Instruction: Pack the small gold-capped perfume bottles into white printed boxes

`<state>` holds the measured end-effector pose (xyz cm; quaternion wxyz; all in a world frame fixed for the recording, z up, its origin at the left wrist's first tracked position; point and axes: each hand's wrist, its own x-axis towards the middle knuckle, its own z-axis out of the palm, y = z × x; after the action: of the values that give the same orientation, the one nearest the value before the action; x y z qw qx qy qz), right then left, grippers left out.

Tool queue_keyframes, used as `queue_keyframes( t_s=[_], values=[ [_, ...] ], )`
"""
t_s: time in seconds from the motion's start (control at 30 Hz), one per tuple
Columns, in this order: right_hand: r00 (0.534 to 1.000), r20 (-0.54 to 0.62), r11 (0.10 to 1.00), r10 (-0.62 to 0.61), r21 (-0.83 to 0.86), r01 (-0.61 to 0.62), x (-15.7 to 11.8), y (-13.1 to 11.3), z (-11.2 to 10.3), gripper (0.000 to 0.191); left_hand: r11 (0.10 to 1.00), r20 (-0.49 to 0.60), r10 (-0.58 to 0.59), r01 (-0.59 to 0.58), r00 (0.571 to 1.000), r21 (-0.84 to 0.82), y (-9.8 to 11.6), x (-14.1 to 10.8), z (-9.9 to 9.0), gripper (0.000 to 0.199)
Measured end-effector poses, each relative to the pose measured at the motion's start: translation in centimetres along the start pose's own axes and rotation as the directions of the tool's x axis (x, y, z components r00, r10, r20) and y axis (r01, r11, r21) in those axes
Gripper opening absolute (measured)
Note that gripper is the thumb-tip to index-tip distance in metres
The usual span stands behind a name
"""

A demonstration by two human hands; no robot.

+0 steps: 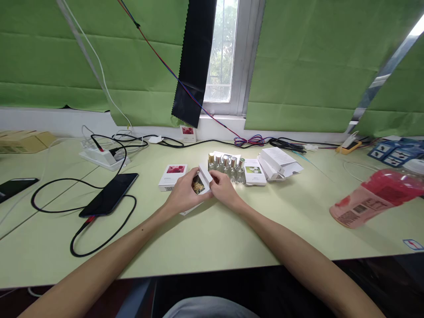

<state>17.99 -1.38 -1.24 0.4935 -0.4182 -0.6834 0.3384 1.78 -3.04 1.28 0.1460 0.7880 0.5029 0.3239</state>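
A small white box with a picture of yellowish flowers (198,186) is gripped by my left hand (183,191), the thumb on its upper edge and the fingers beneath. My right hand (224,189) has its fingers curled at the box's right end; the fingertips are partly hidden there. Under my left hand, a white edge (190,210) of something flat shows on the table. Several small glass bottles with gold and silver caps (233,169) stand just beyond my right hand. Left of the hands lies a white box with a red picture (172,176).
Right of the bottles are a white box with a white-flower picture (255,172) and opened white packaging (280,163). A phone (109,194) with a looping black cable lies left. A pink drink bottle (377,194) leans at right. A power strip (102,157) sits behind.
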Motion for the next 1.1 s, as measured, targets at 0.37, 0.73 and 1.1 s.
queue_keyframes(
  t_s=[0.37,0.73,1.1],
  values=[
    [0.994,-0.099,0.999,-0.040,-0.013,0.038,0.01,-0.30,0.14,0.038,0.997,-0.031,0.050,-0.051,0.998,-0.060,0.28,-0.02,0.11,0.055],
    [0.990,-0.105,0.996,-0.089,-0.020,0.088,0.07,-0.03,0.31,0.042,0.997,-0.039,0.062,-0.064,0.997,-0.049,0.53,-0.05,0.10,0.053],
    [0.986,-0.066,0.988,-0.151,-0.028,0.150,-0.01,-0.22,0.22,0.040,0.996,-0.029,0.054,-0.056,0.998,-0.069,0.78,-0.04,0.01,0.055]
  ],
)
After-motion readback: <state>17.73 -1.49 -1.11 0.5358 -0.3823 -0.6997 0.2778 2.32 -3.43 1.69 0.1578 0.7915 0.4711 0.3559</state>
